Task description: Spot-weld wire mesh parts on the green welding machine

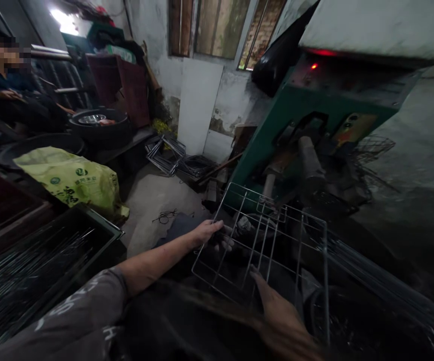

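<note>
A wire rack [263, 245], a grid of thin metal rods, is held tilted in front of the machine. My left hand [212, 233] grips its left edge, with the thumb on top and the other fingers curled underneath. Nearer to me, my right hand [271, 296] is closed on a rod at the rack's near side; some of its fingers are hidden in shadow. The rack's far edge lies by the electrodes [268, 185] of a green spot welder [265, 135], and a small wire loop shows there. I cannot tell whether they touch.
Bundled metal rods [375, 271] lie at the right. A bin of thin rods [100, 220] stands at the left beside a yellow-green sack [77, 175]. Bent wire frames [166, 154] rest near the wall. Another person [6, 75] sits at far left by a round tub [100, 128].
</note>
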Available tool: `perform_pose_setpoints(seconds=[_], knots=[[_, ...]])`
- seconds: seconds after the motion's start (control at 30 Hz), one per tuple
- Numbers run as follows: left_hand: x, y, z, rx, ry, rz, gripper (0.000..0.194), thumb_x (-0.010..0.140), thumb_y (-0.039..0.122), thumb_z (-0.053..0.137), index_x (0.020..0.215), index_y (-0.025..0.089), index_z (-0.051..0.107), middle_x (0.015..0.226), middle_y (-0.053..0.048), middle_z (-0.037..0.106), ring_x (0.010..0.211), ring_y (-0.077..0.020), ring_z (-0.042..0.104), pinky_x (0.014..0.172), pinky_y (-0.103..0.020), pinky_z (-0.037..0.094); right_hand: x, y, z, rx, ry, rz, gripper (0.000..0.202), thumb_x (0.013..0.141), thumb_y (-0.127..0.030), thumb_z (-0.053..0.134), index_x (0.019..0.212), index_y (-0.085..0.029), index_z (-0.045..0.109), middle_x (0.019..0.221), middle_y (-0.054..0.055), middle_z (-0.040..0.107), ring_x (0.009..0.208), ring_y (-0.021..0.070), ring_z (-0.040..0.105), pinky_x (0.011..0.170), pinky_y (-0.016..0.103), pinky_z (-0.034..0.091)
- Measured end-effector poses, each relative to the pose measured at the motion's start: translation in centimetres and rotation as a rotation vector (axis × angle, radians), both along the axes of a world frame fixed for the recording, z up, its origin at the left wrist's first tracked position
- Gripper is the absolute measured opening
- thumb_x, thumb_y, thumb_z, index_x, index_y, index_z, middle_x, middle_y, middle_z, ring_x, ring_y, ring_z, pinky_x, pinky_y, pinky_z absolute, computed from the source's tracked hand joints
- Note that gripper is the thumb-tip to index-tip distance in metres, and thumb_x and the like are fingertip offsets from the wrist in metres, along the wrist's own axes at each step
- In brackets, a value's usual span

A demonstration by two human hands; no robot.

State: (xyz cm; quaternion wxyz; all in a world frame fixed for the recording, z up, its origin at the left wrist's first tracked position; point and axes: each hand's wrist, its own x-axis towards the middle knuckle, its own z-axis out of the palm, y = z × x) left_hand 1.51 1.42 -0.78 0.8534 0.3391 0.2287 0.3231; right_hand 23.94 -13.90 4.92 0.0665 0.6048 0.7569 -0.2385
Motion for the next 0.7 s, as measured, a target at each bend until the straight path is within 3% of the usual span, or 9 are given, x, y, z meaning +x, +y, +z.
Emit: perform_pose_setpoints(seconds=[0.13,0.33,0.47,0.7], knots=[[0.7,1.3,0.1,0.025,0.007,-0.002,0.051,0.089,0.047,0.049,0.113,0.002,0.058,0.081,-0.020,0.072,0.064,-0.0233,0.070,0.043,-0.021,0.045,0.4,1.3,0.6,0.014,-0.049,0.038,0.082,0.073,-0.031,0.047,0.146,-0.003,0.023,0.149,0.018,0.031,0.131,0.0240,0.040,0.108,0.036,0.035],[1.6,2.9,-0.5,0.042,-0.005,-0.003,0.050,0.091,0.044,0.045,0.114,0.001,0.057,0.084,-0.023,0.071,0.064,-0.0240,0.070,0.043,-0.022,0.045,0.9,2.5,0.9,0.007,-0.021,0.008,0.080,0.074,-0.030,0.048,0.146,-0.006,0.023,0.149,0.016,0.031,0.132,0.0247,0.040,0.108,0.038,0.035],[1.9,3.3,-0.8,0.041,-0.025,-0.001,0.052,0.090,0.046,0.048,0.114,0.001,0.056,0.084,-0.023,0.071,0.065,-0.0250,0.070,0.044,-0.023,0.045,1.1,2.9,1.0,0.031,-0.022,0.013,0.079,0.072,-0.025,0.048,0.145,-0.007,0.024,0.145,0.017,0.038,0.130,0.0243,0.041,0.108,0.038,0.035],[1.9,3.3,-0.6,0.054,-0.030,0.007,0.048,0.090,0.044,0.048,0.111,0.003,0.058,0.080,-0.020,0.071,0.065,-0.0248,0.070,0.044,-0.023,0.046,1.7,3.0,0.5,0.022,-0.011,0.000,0.080,0.072,-0.028,0.048,0.146,-0.005,0.023,0.146,0.018,0.036,0.130,0.0256,0.042,0.107,0.040,0.037]])
